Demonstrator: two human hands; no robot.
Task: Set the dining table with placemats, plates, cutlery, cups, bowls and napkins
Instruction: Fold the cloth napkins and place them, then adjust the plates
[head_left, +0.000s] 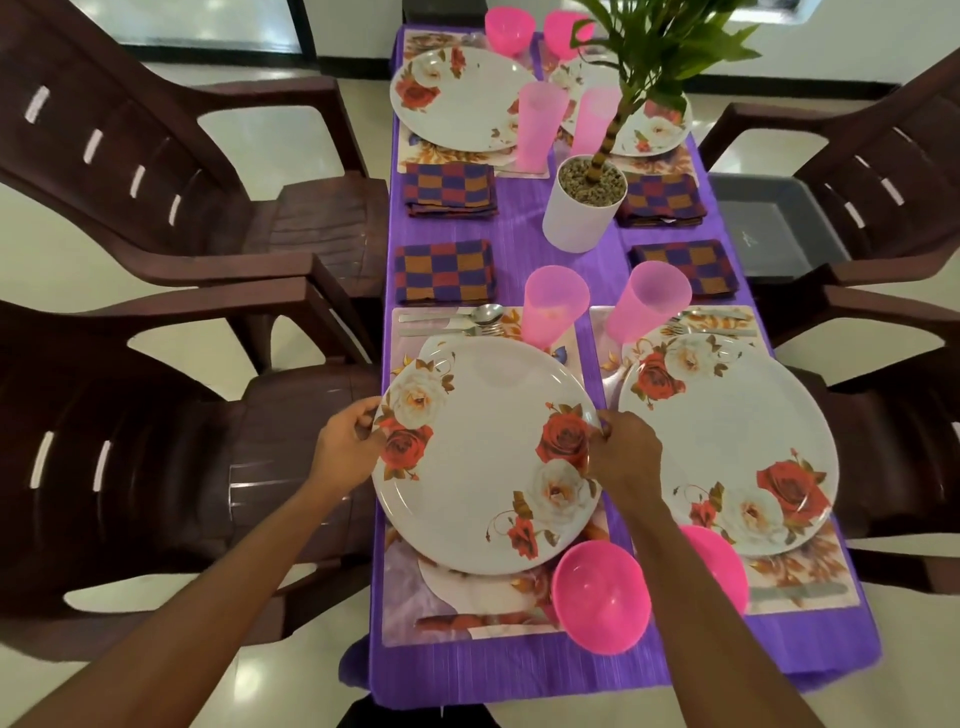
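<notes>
Head view: plate (483, 467) gripped between hands (347, 441) (626, 457)

Cutlery (452, 319) on placemat (402, 597) (cup (553, 306) beside)

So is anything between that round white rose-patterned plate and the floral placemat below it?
Nothing visible. The left hand and right hand grip the rose-patterned plate over the floral placemat; steel cutlery, pink plastic cup and pink plastic bowl sit beside it.
</notes>
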